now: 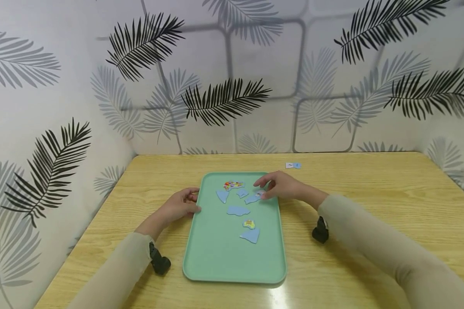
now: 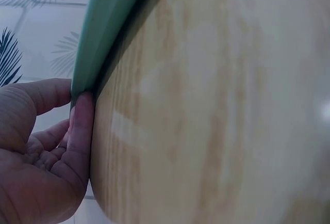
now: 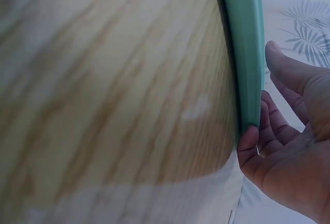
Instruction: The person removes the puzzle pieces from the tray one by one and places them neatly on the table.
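Note:
A mint-green tray lies on the table with several flat, irregular pieces in it. My left hand pinches the tray's left rim, thumb on the inside and a finger along the outer wall in the left wrist view. Over the upper right of the tray, my right hand has its fingers loosely bent and thumb apart. One of its fingertips touches the outer wall in the right wrist view. Beneath that hand lies a pale blue piece; whether a finger touches it, I cannot tell.
Also in the tray are a multicoloured piece, a small yellow-patterned piece, and blue pieces such as the wide one and the lowest one. Beyond the tray, a small white-and-blue piece lies on the wooden table. A leaf-patterned wall stands behind.

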The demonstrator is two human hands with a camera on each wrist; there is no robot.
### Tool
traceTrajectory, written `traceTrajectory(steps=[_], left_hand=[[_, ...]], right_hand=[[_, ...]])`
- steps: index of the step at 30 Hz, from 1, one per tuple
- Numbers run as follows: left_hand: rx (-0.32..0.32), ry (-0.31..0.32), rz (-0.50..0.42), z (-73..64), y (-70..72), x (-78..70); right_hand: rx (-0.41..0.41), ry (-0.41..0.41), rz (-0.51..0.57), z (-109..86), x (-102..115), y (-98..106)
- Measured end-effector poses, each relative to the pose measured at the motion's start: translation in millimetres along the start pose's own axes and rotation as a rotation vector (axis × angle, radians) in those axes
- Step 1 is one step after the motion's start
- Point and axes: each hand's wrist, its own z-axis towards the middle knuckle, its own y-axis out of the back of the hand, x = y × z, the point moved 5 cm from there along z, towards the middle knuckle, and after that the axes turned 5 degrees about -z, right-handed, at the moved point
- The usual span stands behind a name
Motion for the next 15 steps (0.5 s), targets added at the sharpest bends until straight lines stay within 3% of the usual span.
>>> traceTrajectory(steps=[15], left_hand=[[-0.006, 0.007, -0.001, 0.8, 0.6, 0.5]], right_hand=[[0.062, 0.009, -0.093, 9.7, 2.4, -7.5]])
